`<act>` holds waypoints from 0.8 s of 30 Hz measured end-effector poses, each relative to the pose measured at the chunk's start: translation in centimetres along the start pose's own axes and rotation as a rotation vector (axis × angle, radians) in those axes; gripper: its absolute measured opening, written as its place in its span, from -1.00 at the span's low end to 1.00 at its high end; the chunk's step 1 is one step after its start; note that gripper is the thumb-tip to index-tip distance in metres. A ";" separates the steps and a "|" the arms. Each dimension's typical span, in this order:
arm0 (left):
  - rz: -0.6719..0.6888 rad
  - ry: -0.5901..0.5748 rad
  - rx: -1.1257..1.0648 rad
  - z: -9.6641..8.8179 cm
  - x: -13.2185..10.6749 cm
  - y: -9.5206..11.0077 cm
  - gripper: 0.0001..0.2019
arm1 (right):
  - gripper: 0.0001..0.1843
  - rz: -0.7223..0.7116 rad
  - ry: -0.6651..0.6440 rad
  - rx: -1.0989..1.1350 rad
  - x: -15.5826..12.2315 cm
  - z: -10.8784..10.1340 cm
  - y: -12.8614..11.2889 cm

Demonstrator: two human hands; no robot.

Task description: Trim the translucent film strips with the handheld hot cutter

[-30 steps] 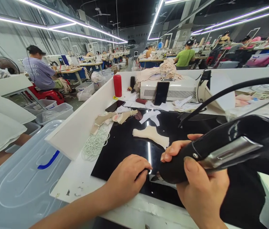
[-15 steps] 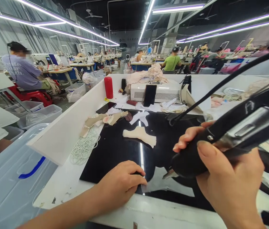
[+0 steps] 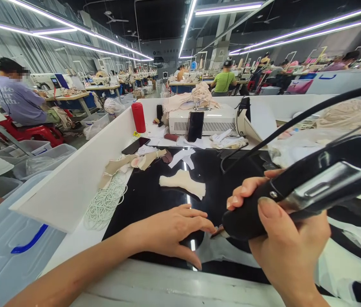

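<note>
our right hand (image 3: 289,243) wraps around a black handheld tool (image 3: 314,187); our left hand (image 3: 170,230) is palm-down, thumb and fingers spread, close to its tip.
under the tip, a thin, pale translucent piece (image 3: 234,252) lies on the glossy black board (image 3: 145,204).

The chunky handheld power tool (image 3: 308,194) is black with a shiny silver plate (image 3: 330,183). The thin, curved plastic-like sheet (image 3: 231,252) is translucent greyish white, while the flat, glossy board (image 3: 145,209) is black. The wavy-edged, padded cutout (image 3: 183,182) is plain cream; the tangled cord loops (image 3: 105,204), pale mint. I see a smooth cylinder (image 3: 138,117) in solid red, a boxy machine (image 3: 221,114) in white with dark stripe-like slots (image 3: 180,127), and, farther from me, a seated worker's shirt (image 3: 27,104), lavender with white lettering (image 3: 3,91).
</note>
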State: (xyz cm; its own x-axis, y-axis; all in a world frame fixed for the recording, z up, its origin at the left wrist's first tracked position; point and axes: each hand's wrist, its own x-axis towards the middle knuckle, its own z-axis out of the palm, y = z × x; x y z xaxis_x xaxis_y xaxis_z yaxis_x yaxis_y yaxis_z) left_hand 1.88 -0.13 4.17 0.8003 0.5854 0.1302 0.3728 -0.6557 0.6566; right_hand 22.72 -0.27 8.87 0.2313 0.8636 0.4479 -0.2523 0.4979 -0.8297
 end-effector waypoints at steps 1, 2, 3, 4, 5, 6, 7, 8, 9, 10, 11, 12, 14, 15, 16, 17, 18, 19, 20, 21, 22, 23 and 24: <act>0.002 -0.011 -0.005 0.0 0.1 -0.1 -0.38 | -0.50 0.005 -0.006 0.008 -0.1 0.0 0.2; -0.004 -0.020 -0.009 0.0 0.2 -0.1 -0.37 | -0.50 0.007 -0.015 0.014 -0.2 0.0 0.3; -0.015 -0.027 -0.011 0.0 0.2 -0.1 -0.37 | -0.51 0.008 -0.021 0.022 -0.2 0.0 0.5; -0.030 -0.032 -0.014 -0.1 0.3 -0.1 -0.36 | -0.51 0.006 -0.025 0.029 -0.2 0.0 0.6; -0.043 -0.035 -0.018 0.0 0.3 -0.2 -0.34 | -0.51 0.001 -0.029 0.035 -0.2 0.1 0.7; -0.053 -0.039 -0.024 0.0 0.3 -0.2 -0.33 | -0.51 -0.004 -0.028 0.037 -0.1 0.1 0.8; -0.060 -0.039 -0.030 0.0 0.3 -0.2 -0.31 | -0.51 -0.009 -0.024 0.038 -0.1 0.1 0.9; -0.063 -0.037 -0.038 0.1 0.3 -0.2 -0.30 | -0.51 -0.015 -0.018 0.038 0.0 0.1 0.9; -0.063 -0.036 -0.045 0.1 0.4 -0.2 -0.28 | -0.51 -0.020 -0.012 0.038 0.0 0.2 0.9; -0.063 -0.034 -0.052 0.1 0.4 -0.2 -0.27 | -0.52 -0.023 -0.008 0.036 0.1 0.1 1.0; -0.065 -0.032 -0.059 0.2 0.4 -0.2 -0.26 | -0.52 -0.023 -0.006 0.035 0.1 0.1 1.0; -0.067 -0.031 -0.065 0.2 0.5 -0.2 -0.25 | -0.53 -0.023 -0.006 0.035 0.1 0.1 1.1; -0.074 -0.033 -0.074 0.2 0.6 -0.2 -0.23 | -0.53 -0.023 -0.008 0.036 0.0 0.1 1.2; -0.078 -0.033 -0.077 0.2 0.6 -0.2 -0.23 | -0.54 -0.023 -0.010 0.038 0.0 0.0 1.3; -0.080 -0.032 -0.078 0.3 0.6 -0.2 -0.21 | -0.55 -0.026 -0.014 0.041 -0.1 0.0 1.4; -0.080 -0.032 -0.077 0.3 0.6 -0.3 -0.20 | -0.56 -0.030 -0.017 0.042 -0.1 0.1 1.4; -0.079 -0.030 -0.072 0.4 0.6 -0.4 -0.18 | -0.57 -0.033 -0.019 0.042 -0.2 0.1 1.5; -0.075 -0.028 -0.065 0.5 0.6 -0.4 -0.17 | -0.58 -0.036 -0.020 0.038 -0.2 0.1 1.5; -0.069 -0.025 -0.056 0.6 0.6 -0.5 -0.16 | -0.60 -0.037 -0.018 0.032 -0.2 0.2 1.5; -0.063 -0.020 -0.046 0.6 0.6 -0.5 -0.15 | -0.61 -0.036 -0.013 0.025 -0.3 0.2 1.4; -0.057 -0.013 -0.036 0.7 0.6 -0.5 -0.15 | -0.63 -0.032 -0.010 0.019 -0.3 0.3 1.3; -0.051 -0.006 -0.027 0.7 0.6 -0.5 -0.16 | -0.63 -0.025 -0.007 0.017 -0.3 0.3 1.1; -0.047 0.001 -0.020 0.7 0.6 -0.4 -0.16 | -0.64 -0.016 -0.006 0.020 -0.4 0.4 1.0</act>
State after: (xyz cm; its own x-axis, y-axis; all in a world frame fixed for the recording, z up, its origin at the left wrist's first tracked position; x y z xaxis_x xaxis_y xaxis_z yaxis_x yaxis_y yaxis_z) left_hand 2.51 0.13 3.45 0.7818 0.6156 0.0993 0.4006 -0.6180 0.6765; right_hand 22.04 -0.05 8.01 0.2296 0.8559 0.4634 -0.2678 0.5132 -0.8154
